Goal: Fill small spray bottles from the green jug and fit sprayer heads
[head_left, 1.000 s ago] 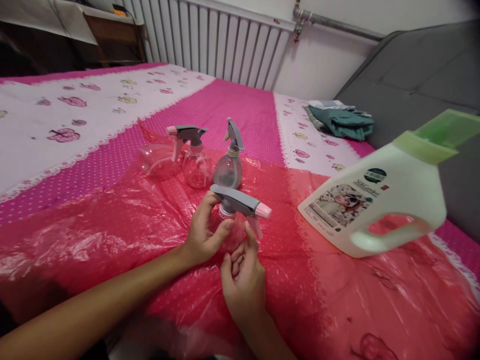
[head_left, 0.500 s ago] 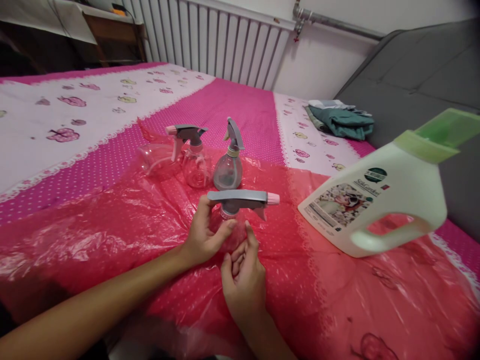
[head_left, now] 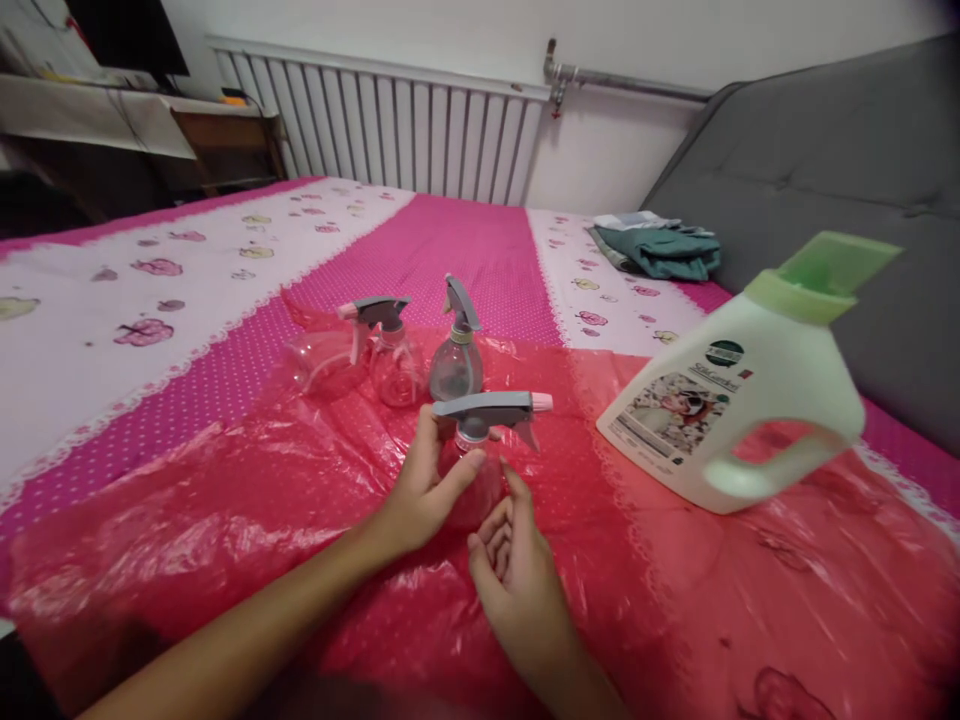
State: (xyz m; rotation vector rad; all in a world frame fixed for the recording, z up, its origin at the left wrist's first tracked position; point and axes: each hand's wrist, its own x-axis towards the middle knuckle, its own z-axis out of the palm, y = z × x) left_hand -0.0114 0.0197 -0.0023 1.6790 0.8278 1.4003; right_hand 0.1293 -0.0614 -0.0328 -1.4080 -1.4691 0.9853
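The grey, pink-tipped spray head (head_left: 487, 406) has turned; left fingers (head_left: 452, 487) clamp its clear bottle (head_left: 481, 500), right fingers (head_left: 519, 502) curled, grip unclear.

1. We see a white ribbed radiator (head_left: 397, 135) along the wall (head_left: 375, 30).
2. We find a metal pipe (head_left: 634, 85) with a red-handled valve (head_left: 556, 100).
3. We note folded teal cloth (head_left: 664, 250) lying near a grey padded headboard (head_left: 810, 150).
4. At far left, we spot a black monitor (head_left: 127, 35) on a cloth-covered desk (head_left: 90, 118).
5. We look across a pink-and-white patterned bedsheet (head_left: 465, 240).
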